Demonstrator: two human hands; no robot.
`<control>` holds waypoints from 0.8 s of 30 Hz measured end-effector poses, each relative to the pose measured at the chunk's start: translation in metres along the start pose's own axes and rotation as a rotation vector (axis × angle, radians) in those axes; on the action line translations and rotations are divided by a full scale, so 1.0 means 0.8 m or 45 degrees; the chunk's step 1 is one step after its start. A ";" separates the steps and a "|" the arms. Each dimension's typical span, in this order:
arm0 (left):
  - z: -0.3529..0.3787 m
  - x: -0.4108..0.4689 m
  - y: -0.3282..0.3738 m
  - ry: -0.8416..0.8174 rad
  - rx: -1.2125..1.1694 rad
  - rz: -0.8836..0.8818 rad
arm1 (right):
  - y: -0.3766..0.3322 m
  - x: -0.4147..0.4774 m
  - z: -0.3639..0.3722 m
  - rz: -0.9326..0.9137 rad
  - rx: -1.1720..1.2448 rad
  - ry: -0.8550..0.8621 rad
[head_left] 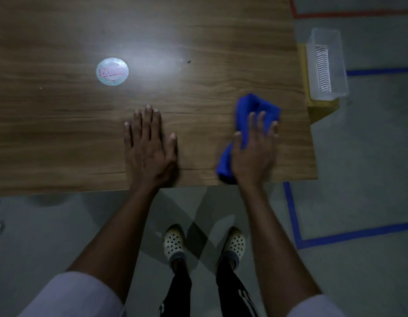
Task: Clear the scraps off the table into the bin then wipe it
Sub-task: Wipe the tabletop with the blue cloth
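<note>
Blue cloth lies bunched near the right front corner of the bench, its long axis running away from the edge. The right hand presses it with fingers spread. The left hand rests flat, fingers apart. Most of the surface lies to the cloth's left.

A wood-grain table with a smooth, faintly glossy finish catches a pale glare beside a shiny round sticker. A soft blue cloth lies bunched on it. Beyond the edge, a clear plastic bin shows ribbed walls above a matt grey floor.
</note>
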State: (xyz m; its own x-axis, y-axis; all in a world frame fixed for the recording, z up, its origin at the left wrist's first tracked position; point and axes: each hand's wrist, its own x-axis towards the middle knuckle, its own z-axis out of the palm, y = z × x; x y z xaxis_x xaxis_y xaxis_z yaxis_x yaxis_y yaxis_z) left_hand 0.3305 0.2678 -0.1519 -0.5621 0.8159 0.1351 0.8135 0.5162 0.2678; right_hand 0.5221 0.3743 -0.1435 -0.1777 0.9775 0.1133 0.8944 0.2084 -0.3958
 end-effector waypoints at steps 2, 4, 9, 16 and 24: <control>0.000 0.000 -0.001 -0.007 -0.006 0.010 | -0.048 -0.040 0.017 -0.309 0.040 -0.151; 0.000 0.001 -0.002 -0.024 0.018 0.029 | -0.061 -0.056 0.017 -0.640 0.098 -0.296; -0.002 -0.005 0.009 0.007 0.064 0.056 | 0.048 -0.021 -0.024 -0.551 0.070 -0.313; 0.022 0.026 0.078 0.018 -0.102 0.207 | 0.068 0.117 -0.024 0.011 -0.073 -0.095; 0.042 0.029 0.154 -0.076 -0.403 0.270 | 0.051 0.015 -0.027 -0.597 0.084 -0.310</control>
State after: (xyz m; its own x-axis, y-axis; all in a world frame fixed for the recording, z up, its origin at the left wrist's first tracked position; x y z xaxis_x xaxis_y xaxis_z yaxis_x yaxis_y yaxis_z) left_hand 0.4228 0.3593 -0.1480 -0.3690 0.9145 0.1658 0.8192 0.2357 0.5227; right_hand 0.5653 0.3940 -0.1388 -0.6494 0.7562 0.0800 0.6697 0.6185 -0.4111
